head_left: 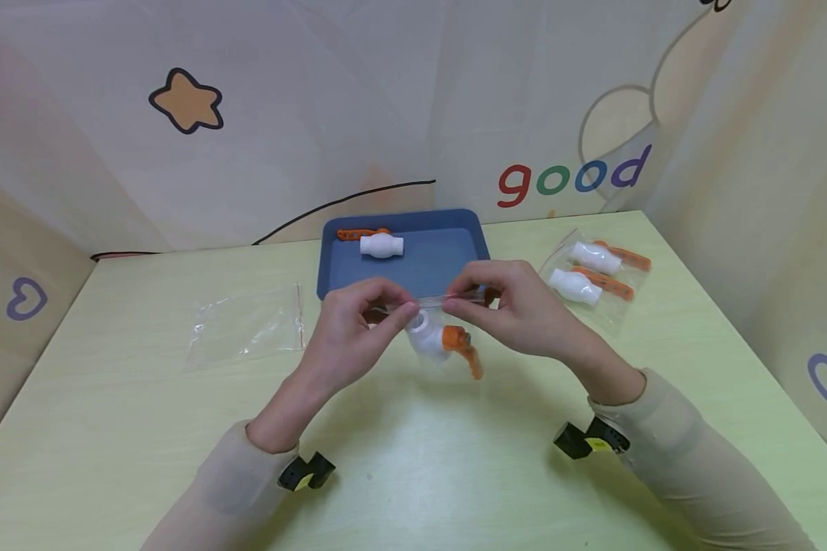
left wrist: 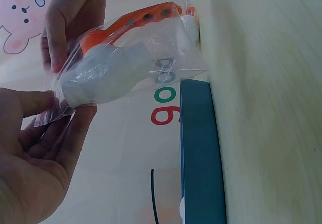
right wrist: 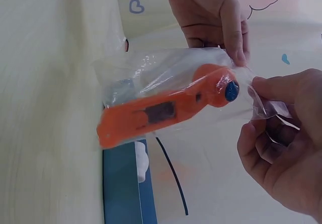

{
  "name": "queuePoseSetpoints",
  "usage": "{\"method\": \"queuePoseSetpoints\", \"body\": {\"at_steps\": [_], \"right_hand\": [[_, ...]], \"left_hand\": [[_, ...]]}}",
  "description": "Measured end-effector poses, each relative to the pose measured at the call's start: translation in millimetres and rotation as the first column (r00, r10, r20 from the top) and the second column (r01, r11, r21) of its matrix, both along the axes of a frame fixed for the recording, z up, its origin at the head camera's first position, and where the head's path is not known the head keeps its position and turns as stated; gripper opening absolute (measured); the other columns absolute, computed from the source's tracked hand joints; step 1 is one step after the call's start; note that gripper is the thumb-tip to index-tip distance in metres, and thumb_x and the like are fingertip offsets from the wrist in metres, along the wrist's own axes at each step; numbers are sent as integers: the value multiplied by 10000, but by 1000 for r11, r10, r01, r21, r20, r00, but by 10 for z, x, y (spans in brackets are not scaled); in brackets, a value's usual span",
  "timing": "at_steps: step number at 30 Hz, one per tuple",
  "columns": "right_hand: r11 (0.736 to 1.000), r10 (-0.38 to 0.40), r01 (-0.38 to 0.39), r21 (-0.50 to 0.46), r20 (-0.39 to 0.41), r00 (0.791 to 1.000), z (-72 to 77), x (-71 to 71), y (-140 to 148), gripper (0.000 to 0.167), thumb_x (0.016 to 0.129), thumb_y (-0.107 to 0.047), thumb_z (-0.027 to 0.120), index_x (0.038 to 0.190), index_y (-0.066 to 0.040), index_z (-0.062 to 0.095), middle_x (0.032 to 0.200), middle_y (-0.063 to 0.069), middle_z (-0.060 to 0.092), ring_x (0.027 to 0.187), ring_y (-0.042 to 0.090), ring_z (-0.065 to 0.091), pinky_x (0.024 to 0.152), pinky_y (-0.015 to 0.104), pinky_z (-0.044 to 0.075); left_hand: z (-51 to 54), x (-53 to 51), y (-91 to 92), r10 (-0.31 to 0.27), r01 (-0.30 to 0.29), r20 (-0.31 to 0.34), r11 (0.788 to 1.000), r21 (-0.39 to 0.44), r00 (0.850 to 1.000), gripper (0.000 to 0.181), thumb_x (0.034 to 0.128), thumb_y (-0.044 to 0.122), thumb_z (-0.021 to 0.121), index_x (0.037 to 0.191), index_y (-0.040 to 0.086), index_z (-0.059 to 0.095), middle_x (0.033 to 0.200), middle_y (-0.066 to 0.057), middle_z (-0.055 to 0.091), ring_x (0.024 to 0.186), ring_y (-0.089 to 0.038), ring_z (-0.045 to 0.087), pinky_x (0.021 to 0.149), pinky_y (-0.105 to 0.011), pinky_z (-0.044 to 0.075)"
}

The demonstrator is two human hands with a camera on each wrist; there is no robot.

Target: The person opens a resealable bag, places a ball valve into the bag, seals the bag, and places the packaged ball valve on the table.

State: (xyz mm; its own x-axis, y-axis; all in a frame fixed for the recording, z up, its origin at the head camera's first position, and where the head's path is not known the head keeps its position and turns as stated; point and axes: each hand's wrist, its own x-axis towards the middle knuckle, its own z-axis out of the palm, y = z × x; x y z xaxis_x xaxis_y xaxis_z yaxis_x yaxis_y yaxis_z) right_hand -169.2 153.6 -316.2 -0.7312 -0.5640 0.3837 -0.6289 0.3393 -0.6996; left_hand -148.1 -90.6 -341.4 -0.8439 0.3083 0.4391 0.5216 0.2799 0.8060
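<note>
Head view: two hands hold up a clear bag [head_left: 429, 301] over the bench [head_left: 413, 474]. The left hand [head_left: 358, 329] pinches its top edge between thumb and fingers, and the right hand [head_left: 517, 306] pinches that same edge on the other side. The edge runs straight across from one hand to the other. Inside the bag, just below the fingers, is a white valve [head_left: 429, 342] with an orange handle [head_left: 472, 361]. The handle is on the right fingers' side and points down. The right wrist view shows a dark blue spot on the handle's round end.

Past the fingers sits a blue tray [head_left: 441, 256] with a tray valve [head_left: 382, 246] in it, white and orange too. Left of the left fingers lies a flat bag [head_left: 244, 329]. Right of the right fingers, a third bag [head_left: 612, 314] has two valves [head_left: 575, 287] inside.
</note>
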Motion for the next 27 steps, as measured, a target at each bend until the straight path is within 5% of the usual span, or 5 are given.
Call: {"method": "queuePoseSetpoints", "body": {"at_steps": [9,27], "right_hand": [[999,11,-12,-31,-29,1000,-11,28,-12,54,938,-68,758,919,-119,763,826,-78,675,747,141,610,600,306,472],[999,28,-26,-23,47,999,-18,40,-51,42,945,-75,741,968,-105,759,861,-54,678,760,161,607,591,310,483]], "left_hand": [[1,-5,11,-67,67,-7,998,-19,998,85,945,42,738,1030,36,739,976,-17,725,853,-133,691,740,-329,596],[-3,5,39,-62,50,-145,995,-85,988,31,950,36,734,976,20,741,909,-15,703,794,-111,638,692,-291,564]]}}
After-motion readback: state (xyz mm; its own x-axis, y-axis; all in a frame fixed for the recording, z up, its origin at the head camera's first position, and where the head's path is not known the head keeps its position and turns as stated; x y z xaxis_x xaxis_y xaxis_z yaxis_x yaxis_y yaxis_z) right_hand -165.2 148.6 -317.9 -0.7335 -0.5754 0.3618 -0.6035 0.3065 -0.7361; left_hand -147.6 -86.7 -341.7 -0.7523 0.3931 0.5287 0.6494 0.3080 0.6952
